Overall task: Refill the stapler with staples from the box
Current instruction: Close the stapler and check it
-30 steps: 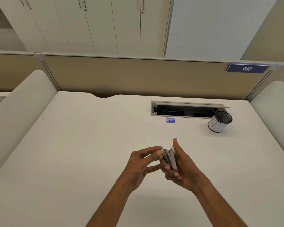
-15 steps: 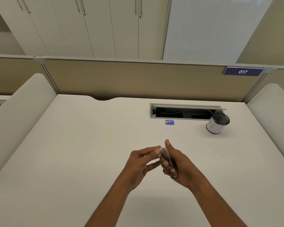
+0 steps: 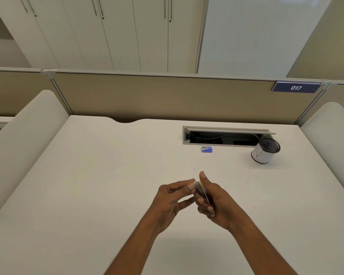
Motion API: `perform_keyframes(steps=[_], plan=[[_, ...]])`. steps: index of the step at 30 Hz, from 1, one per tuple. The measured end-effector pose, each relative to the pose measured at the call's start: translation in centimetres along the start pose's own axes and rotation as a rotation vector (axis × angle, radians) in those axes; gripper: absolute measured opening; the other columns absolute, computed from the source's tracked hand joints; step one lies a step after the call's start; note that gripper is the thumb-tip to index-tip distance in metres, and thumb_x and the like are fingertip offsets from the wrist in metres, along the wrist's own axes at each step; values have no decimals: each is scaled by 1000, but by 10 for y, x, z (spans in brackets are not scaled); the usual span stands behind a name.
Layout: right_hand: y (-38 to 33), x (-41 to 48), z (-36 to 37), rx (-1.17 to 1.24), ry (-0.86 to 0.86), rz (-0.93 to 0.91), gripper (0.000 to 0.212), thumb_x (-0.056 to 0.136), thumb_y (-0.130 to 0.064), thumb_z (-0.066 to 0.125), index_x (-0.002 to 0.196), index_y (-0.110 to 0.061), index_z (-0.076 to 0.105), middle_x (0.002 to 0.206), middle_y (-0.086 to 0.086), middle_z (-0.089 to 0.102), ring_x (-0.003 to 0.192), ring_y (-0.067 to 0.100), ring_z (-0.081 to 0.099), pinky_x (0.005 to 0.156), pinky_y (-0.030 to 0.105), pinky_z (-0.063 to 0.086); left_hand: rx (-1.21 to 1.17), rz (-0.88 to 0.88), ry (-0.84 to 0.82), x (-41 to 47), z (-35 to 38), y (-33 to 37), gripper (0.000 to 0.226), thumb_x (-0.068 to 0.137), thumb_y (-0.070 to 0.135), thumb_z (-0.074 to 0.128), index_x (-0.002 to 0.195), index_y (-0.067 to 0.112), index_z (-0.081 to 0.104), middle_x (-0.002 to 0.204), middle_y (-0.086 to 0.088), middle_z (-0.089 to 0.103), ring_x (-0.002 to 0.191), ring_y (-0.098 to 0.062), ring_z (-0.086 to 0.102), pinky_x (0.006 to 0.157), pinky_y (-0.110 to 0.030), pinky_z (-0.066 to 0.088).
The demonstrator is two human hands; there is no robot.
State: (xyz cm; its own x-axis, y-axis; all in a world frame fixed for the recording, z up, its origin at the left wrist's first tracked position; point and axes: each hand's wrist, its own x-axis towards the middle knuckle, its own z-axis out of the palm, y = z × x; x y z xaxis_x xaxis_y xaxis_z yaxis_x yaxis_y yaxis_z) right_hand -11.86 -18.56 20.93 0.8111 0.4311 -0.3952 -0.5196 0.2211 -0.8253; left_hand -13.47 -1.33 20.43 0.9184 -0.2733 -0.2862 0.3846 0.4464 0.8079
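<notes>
Since the earlier frames the two hands have hardly shifted on the desk (image 3: 87,175); the stapler (image 3: 203,193) now looks more closed up in the right hand, showing as a thin edge rather than an opened body. The right hand (image 3: 216,203) holds the stapler upright above the near middle of the desk, its grip wrapped around it with the thumb raised along the far side and the fingers curled over the near edge. The left hand (image 3: 171,199) sits just beside it on the left, its grip pinching at the stapler's top end with forefinger and thumb tips; whether a strip of staples lies between them is too small to tell. The small blue staple box (image 3: 207,149) lies on the desk well beyond the hands, just in front of the open cable tray (image 3: 222,137). To the right of the box stands a white mesh pen cup (image 3: 263,150), near the tray's right end.
</notes>
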Motion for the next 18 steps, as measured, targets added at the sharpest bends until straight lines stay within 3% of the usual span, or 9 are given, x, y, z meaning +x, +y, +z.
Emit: perform_keyframes(steps=[5, 14, 18], plan=[[-1, 3, -2, -41, 17, -15, 62, 87, -68, 62, 78, -7, 67, 57, 5, 52, 36, 10, 26, 39, 20, 30, 7, 8, -17, 3, 0, -2, 36, 88, 23, 80, 117, 2, 77, 128, -32, 66, 122, -36, 67, 95, -36, 58], [0, 12, -10, -56, 26, 0, 61, 87, -68, 62, 80, -9, 71, 55, 6, 52, 36, 10, 24, 40, 22, 24, 5, -7, -31, 11, -1, -3, 36, 90, 24, 80, 118, 3, 77, 126, -21, 73, 119, -29, 70, 94, -33, 58], [-1, 16, -15, 194, -134, 84, 74, 90, -76, 46, 82, -5, 65, 58, 8, 59, 33, 10, 34, 39, 21, 29, -16, -19, 6, 17, 0, 0, 43, 84, 33, 82, 119, 7, 78, 117, -14, 77, 113, -25, 73, 90, -33, 59]])
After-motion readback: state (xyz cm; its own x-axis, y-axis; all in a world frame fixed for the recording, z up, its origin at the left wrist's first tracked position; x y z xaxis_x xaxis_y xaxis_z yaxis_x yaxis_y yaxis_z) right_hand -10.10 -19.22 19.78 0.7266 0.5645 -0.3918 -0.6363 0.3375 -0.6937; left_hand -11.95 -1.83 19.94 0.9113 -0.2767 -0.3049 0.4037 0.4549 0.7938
